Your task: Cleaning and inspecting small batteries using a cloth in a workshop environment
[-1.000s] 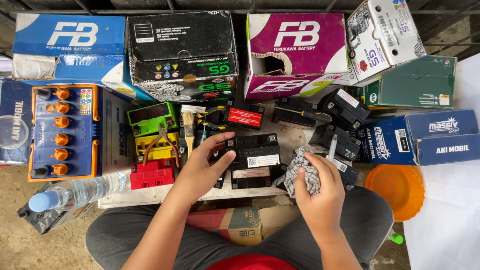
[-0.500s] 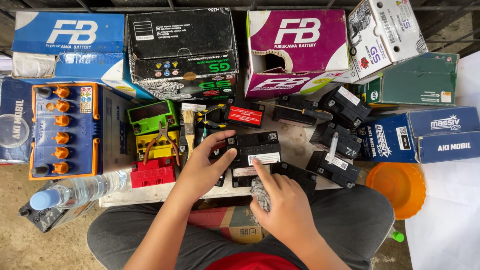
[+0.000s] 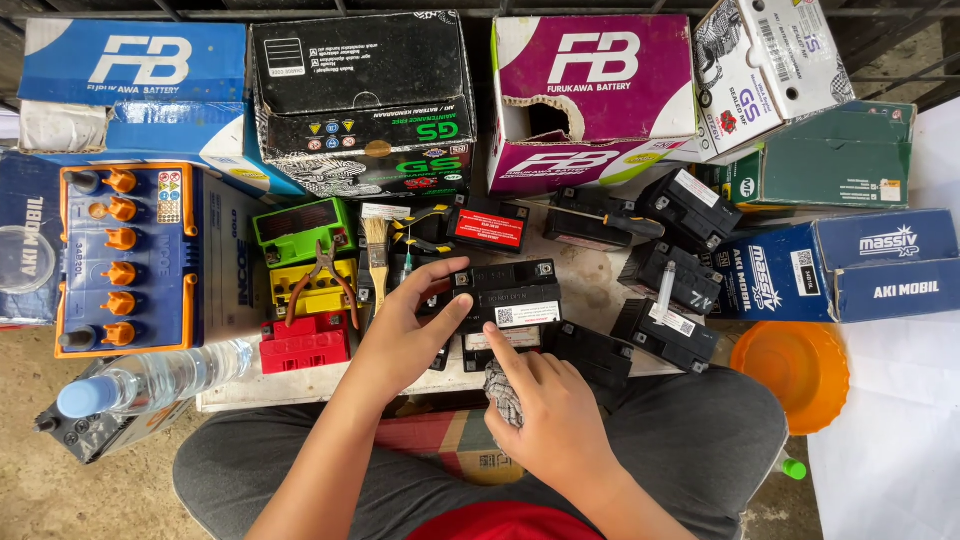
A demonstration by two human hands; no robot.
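Two hands (image 3: 400, 335), one bottle (image 3: 150, 382), one brush (image 3: 377, 252), one pliers (image 3: 322, 278).

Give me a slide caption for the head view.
Left hand steadies a small black battery while right hand presses a checked cloth against it.

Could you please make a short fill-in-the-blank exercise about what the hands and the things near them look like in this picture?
1. The left hand grips a ____ battery.
2. The right hand presses a checked ____ against the battery below it.
3. Pliers lie on the ____ battery, above the red one.
4. The bowl at the right is ____.

Missing words: black; cloth; yellow; orange
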